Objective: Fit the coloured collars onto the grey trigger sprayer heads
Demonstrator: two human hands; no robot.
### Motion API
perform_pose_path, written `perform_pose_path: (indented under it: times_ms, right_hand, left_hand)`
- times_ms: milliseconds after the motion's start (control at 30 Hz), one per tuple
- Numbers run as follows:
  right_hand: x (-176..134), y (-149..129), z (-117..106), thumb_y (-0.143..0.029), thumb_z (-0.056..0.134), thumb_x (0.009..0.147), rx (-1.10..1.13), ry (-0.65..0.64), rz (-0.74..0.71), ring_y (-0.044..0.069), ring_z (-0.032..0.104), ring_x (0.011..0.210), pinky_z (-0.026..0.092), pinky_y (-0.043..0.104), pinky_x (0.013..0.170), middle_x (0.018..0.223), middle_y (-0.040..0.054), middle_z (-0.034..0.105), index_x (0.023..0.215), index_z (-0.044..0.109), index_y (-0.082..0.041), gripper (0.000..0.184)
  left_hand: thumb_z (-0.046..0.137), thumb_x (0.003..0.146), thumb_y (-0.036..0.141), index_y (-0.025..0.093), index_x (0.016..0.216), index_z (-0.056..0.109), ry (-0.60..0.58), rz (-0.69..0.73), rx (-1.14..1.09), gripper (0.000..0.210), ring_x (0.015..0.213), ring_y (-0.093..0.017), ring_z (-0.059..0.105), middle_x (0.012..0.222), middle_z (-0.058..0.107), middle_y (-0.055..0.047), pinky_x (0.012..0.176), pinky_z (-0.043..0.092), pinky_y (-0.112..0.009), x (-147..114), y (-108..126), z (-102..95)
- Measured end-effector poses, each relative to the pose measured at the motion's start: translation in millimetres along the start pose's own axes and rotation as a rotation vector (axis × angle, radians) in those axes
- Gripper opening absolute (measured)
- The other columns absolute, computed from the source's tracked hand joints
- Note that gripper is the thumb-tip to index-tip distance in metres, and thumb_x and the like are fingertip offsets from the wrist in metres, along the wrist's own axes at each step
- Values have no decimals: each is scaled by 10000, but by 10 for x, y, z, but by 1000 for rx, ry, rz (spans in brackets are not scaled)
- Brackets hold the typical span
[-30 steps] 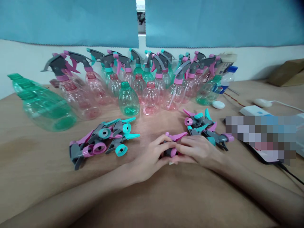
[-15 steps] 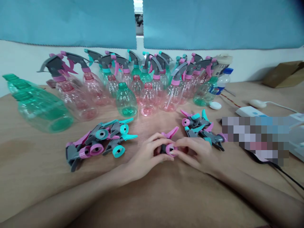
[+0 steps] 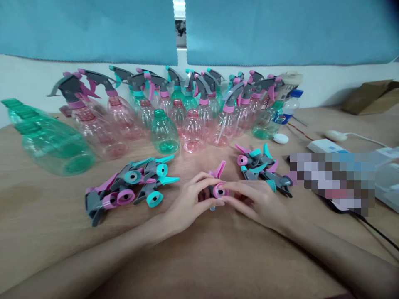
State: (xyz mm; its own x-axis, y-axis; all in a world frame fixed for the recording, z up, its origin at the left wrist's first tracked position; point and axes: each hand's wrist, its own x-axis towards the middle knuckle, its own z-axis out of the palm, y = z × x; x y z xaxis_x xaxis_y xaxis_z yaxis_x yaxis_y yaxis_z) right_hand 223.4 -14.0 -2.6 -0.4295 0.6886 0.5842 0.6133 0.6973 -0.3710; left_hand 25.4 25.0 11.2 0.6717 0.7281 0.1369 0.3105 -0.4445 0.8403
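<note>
We've got one pink trigger head [image 3: 217, 187] pinched between our left hand [image 3: 190, 202] and right hand [image 3: 252, 199], fingers closed on it, table center. Best keep its collar facing us and turn gently. Loose heads [image 3: 132, 187] sit at 9 o'clock, another pile [image 3: 263, 166] at 2; open table toward 6.

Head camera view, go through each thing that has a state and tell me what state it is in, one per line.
Left hand: gripping the pink spray head.
Right hand: gripping the same head.
Pink spray head: held between both hands, trigger pointing up.
Green bottle: upright, uncapped.
Pink bottle: upright, uncapped.
Left pile of spray heads: loose, lying flat.
Right pile of spray heads: loose, lying flat.
Back bottles: upright, heads fitted.
</note>
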Motion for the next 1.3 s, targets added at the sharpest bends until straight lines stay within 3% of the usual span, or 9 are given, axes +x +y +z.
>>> perform_pose_path:
  times_ms: [200,467,700,1000,1300]
  right_hand:
    - [8,-8,28,-308,561,898,-15,-36,-48,108,555,554,409,221,519,687,8,643,1045,597,-146,221]
    - [-8,-7,67,-325,568,889,54,-53,50,72,449,453,323,201,451,570,-57,495,924,553,-146,183]
    - [12,-5,43,-343,561,890,92,-160,77,82,480,505,343,208,488,646,-36,557,999,544,-162,212]
    - [76,-1,-50,-331,515,920,232,-223,96,67,510,512,366,181,498,647,-39,596,922,598,-185,168]
    - [41,-23,29,-360,580,876,234,-136,90,59,489,500,361,166,492,595,-43,555,757,582,-162,230]
  left_hand:
    - [603,846,155,239,1065,627,-3,64,2,237,875,-158,525,1035,547,-19,739,435,-271,-16,-25,7]
    - [588,843,129,249,1074,627,-9,71,11,263,798,-136,516,1050,534,-16,679,429,-258,-13,-37,13]
    - [591,832,107,233,1039,622,-29,72,14,244,789,-134,520,1070,531,-21,689,447,-264,-17,-55,19]
    - [603,836,145,226,1019,626,-58,42,17,202,830,-153,521,1064,531,-29,715,450,-280,-6,-44,14]
    - [612,849,186,221,1049,609,-79,68,51,204,790,-138,526,1049,540,-25,688,454,-262,-8,-50,28]
